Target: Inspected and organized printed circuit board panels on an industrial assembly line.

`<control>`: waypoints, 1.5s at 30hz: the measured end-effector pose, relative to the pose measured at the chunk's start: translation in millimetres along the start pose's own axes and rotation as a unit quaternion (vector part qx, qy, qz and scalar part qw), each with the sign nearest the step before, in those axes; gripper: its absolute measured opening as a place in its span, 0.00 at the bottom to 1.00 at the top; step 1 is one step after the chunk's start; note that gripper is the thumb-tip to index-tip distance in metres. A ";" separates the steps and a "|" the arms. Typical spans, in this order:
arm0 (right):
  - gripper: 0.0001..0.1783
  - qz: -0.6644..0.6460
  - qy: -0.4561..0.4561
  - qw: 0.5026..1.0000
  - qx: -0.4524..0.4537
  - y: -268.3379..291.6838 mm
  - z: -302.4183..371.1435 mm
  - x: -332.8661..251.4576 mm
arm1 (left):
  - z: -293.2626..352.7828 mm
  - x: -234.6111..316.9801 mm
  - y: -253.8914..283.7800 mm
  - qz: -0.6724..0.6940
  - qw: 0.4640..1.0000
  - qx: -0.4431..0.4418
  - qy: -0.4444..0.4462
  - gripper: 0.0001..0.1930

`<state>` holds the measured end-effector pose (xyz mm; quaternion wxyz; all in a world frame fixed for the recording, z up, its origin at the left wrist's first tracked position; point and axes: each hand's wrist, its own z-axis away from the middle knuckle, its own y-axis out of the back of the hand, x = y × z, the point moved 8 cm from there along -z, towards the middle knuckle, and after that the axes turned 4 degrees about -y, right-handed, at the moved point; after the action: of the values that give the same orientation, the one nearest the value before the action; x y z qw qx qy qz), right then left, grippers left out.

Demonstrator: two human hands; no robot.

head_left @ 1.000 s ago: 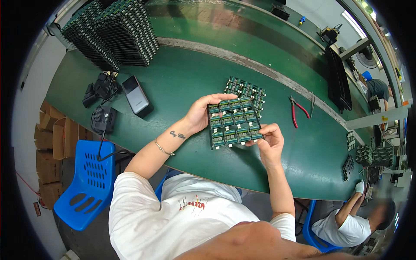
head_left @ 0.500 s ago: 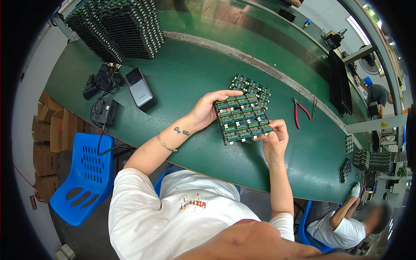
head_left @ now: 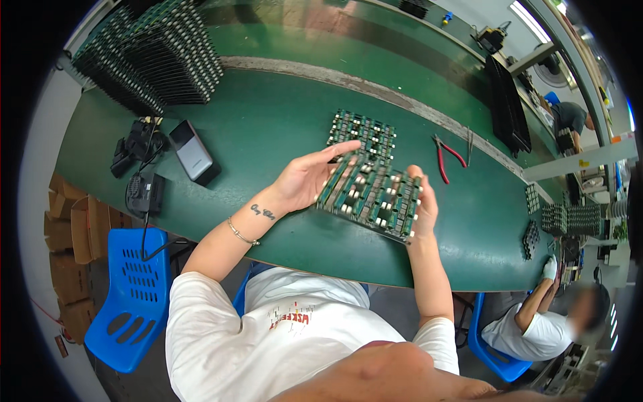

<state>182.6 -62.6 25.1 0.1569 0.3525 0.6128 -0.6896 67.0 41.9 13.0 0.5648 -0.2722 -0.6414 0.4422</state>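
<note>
Circuit-board panel (head_left: 367,195), green, many-sectioned, with small white connectors: centre of the frame, held tilted above the counter (head_left: 274,114), component face visible.
Left hand (head_left: 301,179): at the panel's left side, holding it, fingers extended along the upper edge.
Right hand (head_left: 425,209): closed about the panel's right edge.
Second circuit-board panel (head_left: 364,128), similar pattern: lying on the counter just above the held one in the frame, partly hidden by the left fingers.
Pliers (head_left: 441,164), one pair, red handles spread: right of centre on the counter.
Tweezers (head_left: 469,147), metal, slim: just right of the pliers.
Power bank (head_left: 194,154), grey and black, block-shaped: left of centre.
Black device (head_left: 145,193), with cable: left, below the power bank's level.
Circuit-board stacks (head_left: 171,57), tall, two visible: upper left.
Black tray (head_left: 508,107), long: upper right.
Blue plastic chair (head_left: 130,295), slotted back: lower left.
Cardboard boxes (head_left: 90,231): left edge, beside the chair.
Co-worker (head_left: 536,329), white shirt, seated: lower right.
</note>
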 end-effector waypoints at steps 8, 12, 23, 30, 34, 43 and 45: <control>0.24 0.014 0.010 0.994 0.106 -5.1 -1.8 -11.5 | 7.4 18.2 -2.1 -0.099 0.985 -0.012 -0.137 0.20; 0.25 0.097 0.061 0.990 0.076 -6.6 -0.8 -19.6 | 10.9 24.7 -8.2 -0.149 0.970 -0.018 -0.190 0.19; 0.23 0.051 0.044 0.986 0.152 8.2 -1.2 -16.2 | 16.9 21.9 -22.5 -0.236 0.949 -0.070 -0.196 0.18; 0.23 0.035 0.018 0.986 0.160 9.3 -2.7 -10.7 | 18.4 20.4 -25.2 -0.247 0.948 -0.085 -0.182 0.20; 0.23 0.022 0.004 0.987 0.156 12.8 -5.2 -6.9 | 18.6 19.4 -26.7 -0.251 0.948 -0.088 -0.176 0.20; 0.22 0.015 0.006 0.987 0.158 11.0 -5.7 -7.7 | 17.2 18.0 -28.1 -0.237 0.956 -0.094 -0.146 0.23; 0.22 0.031 0.042 0.984 0.172 10.2 -3.5 -12.8 | 14.5 17.1 -20.4 -0.188 0.971 -0.053 -0.138 0.25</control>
<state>199.2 -64.1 26.3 0.0899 0.4215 0.4802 -0.7640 52.4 43.2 39.6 0.5284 -0.1123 -0.7753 0.3272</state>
